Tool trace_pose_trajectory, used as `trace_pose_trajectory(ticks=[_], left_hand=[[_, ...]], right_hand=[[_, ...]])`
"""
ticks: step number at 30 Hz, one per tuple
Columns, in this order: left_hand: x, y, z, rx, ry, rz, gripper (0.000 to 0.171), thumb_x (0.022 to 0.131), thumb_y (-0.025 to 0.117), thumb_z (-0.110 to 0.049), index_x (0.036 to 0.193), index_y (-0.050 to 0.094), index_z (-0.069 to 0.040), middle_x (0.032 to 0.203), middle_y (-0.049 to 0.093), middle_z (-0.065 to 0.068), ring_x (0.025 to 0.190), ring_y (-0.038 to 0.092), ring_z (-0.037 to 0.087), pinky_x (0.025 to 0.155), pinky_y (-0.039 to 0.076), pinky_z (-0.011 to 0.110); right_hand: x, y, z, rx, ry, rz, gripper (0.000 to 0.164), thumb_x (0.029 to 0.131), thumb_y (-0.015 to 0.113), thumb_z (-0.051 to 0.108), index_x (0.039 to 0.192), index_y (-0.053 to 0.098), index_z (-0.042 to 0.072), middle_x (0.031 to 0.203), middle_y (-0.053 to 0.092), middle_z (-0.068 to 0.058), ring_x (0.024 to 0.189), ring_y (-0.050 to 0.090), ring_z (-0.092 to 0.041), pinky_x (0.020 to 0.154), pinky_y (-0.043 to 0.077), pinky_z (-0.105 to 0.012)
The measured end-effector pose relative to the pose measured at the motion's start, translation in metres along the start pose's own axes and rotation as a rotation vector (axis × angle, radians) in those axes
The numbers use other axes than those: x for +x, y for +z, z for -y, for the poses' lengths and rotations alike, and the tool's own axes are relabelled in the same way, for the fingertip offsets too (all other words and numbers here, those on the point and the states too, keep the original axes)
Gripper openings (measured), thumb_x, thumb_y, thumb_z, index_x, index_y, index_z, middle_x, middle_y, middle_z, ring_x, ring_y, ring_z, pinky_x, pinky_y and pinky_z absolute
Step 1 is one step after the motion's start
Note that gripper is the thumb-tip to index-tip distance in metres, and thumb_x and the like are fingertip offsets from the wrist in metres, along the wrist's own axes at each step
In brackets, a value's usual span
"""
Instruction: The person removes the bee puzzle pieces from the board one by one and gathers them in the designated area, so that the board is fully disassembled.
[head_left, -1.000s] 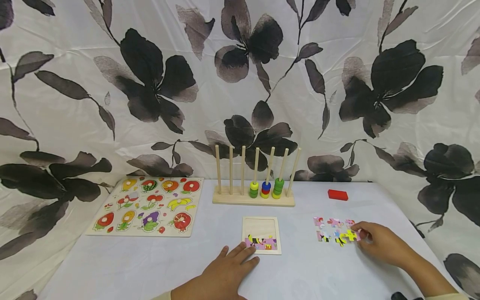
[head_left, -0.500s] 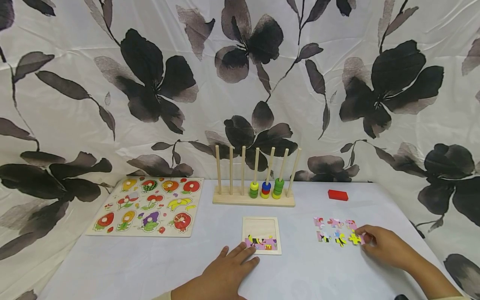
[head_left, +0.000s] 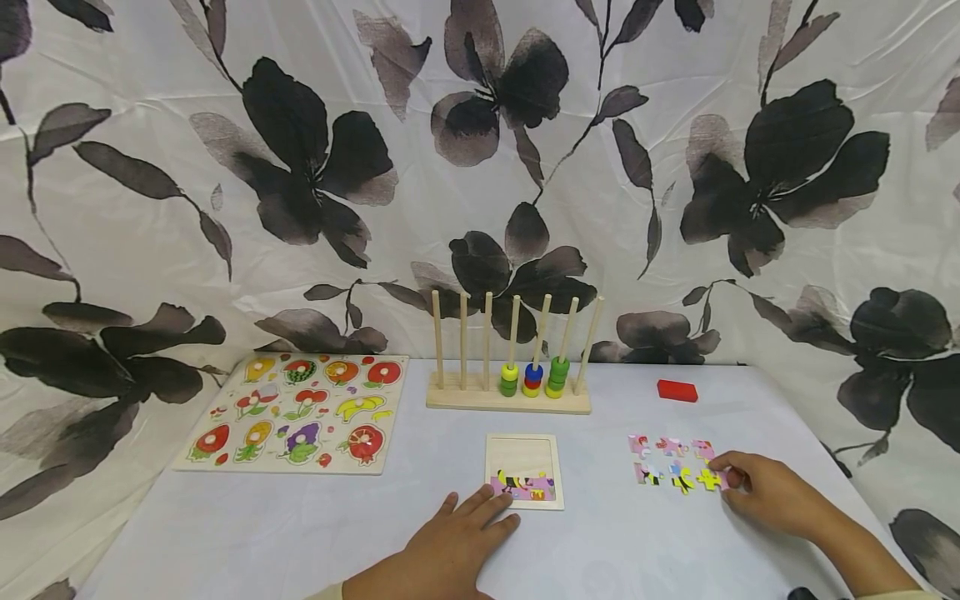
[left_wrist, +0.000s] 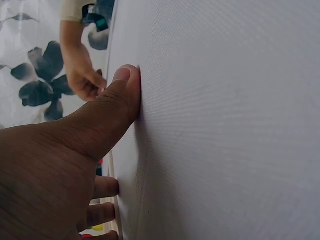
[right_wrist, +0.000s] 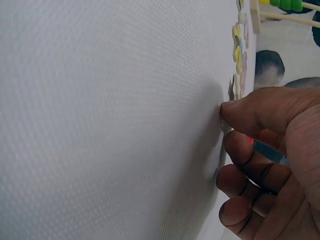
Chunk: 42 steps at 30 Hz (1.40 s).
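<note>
My left hand (head_left: 457, 542) lies with spread fingers at the lower left of a small wooden puzzle tray (head_left: 522, 450), fingertips over its edge. In the tray's bottom row sit pink, yellow and black puzzle pieces (head_left: 536, 486). On the right, my right hand (head_left: 772, 494) pinches a yellow and pink puzzle piece (head_left: 708, 479) by its right side, low at the cloth. The fingertips hide part of this piece. Several loose puzzle pieces (head_left: 670, 447) lie in two rows just left of it. In the right wrist view, the thumb (right_wrist: 250, 111) covers most of the held piece.
A wooden peg stand (head_left: 450, 397) with coloured rings stands at the back. Left of it lies a fruit puzzle board (head_left: 277, 467). A red block (head_left: 677, 391) lies at the back right. A floral cloth (head_left: 420, 208) hangs behind the white-covered table (head_left: 315, 533).
My right hand has drawn the yellow and pink puzzle piece slightly right, away from the neighbouring loose pieces, then stayed nearly still. The left hand and the tray have kept their places.
</note>
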<state>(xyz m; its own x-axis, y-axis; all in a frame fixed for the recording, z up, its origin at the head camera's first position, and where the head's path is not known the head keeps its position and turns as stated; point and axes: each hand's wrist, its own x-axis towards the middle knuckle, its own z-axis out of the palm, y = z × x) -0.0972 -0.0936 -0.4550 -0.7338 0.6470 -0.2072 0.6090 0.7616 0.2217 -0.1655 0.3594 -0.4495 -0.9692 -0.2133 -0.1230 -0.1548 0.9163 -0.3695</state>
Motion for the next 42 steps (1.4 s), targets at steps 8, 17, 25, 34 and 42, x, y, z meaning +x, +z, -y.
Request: trace_pose_trajectory(ticks=[8, 17, 25, 34, 42], left_hand=[[-0.002, 0.000, 0.000, 0.003, -0.007, 0.009, 0.097, 0.073, 0.079, -0.069, 0.154, 0.048, -0.025, 0.164, 0.034, -0.002, 0.152, 0.029, 0.025, 0.112, 0.036, 0.060], [-0.004, 0.002, 0.002, 0.036, 0.021, 0.007, 0.098, 0.077, 0.072, -0.074, 0.157, 0.044, -0.025, 0.166, 0.030, -0.001, 0.153, 0.024, 0.025, 0.113, 0.034, 0.059], [-0.004, 0.003, 0.004, 0.029, 0.033, 0.025, 0.094, 0.080, 0.069, -0.073, 0.157, 0.043, -0.025, 0.167, 0.026, 0.000, 0.154, 0.022, 0.027, 0.112, 0.034, 0.061], [-0.007, 0.004, 0.006, 0.059, 0.042, 0.023, 0.087, 0.085, 0.066, -0.070, 0.156, 0.044, -0.025, 0.167, 0.026, 0.002, 0.154, 0.022, 0.028, 0.112, 0.035, 0.060], [-0.011, 0.006, 0.001, 0.107, 0.029, 0.044, 0.076, 0.092, 0.060, -0.066, 0.155, 0.047, -0.025, 0.165, 0.033, 0.000, 0.152, 0.028, 0.025, 0.113, 0.035, 0.057]], right_hand=[[-0.001, 0.000, 0.000, 0.002, -0.003, 0.000, 0.033, 0.084, 0.074, 0.005, 0.116, 0.070, 0.005, 0.082, 0.052, 0.002, 0.076, 0.048, -0.017, 0.066, 0.041, -0.034], [0.001, 0.000, 0.010, -0.002, 0.004, -0.008, 0.034, 0.084, 0.075, 0.007, 0.117, 0.070, 0.004, 0.081, 0.054, 0.004, 0.076, 0.049, -0.017, 0.065, 0.042, -0.034], [0.008, 0.002, 0.041, 0.018, -0.078, -0.021, 0.031, 0.087, 0.073, 0.008, 0.118, 0.070, 0.005, 0.081, 0.053, 0.007, 0.077, 0.049, -0.014, 0.065, 0.042, -0.029], [0.021, 0.013, 0.079, 0.036, -0.250, -0.079, 0.026, 0.088, 0.072, 0.006, 0.114, 0.072, 0.009, 0.082, 0.054, 0.014, 0.080, 0.052, -0.011, 0.071, 0.047, -0.030], [0.033, 0.032, 0.120, 0.023, -0.227, -0.065, 0.024, 0.089, 0.076, 0.012, 0.113, 0.073, 0.012, 0.084, 0.054, 0.013, 0.082, 0.052, -0.010, 0.073, 0.050, -0.031]])
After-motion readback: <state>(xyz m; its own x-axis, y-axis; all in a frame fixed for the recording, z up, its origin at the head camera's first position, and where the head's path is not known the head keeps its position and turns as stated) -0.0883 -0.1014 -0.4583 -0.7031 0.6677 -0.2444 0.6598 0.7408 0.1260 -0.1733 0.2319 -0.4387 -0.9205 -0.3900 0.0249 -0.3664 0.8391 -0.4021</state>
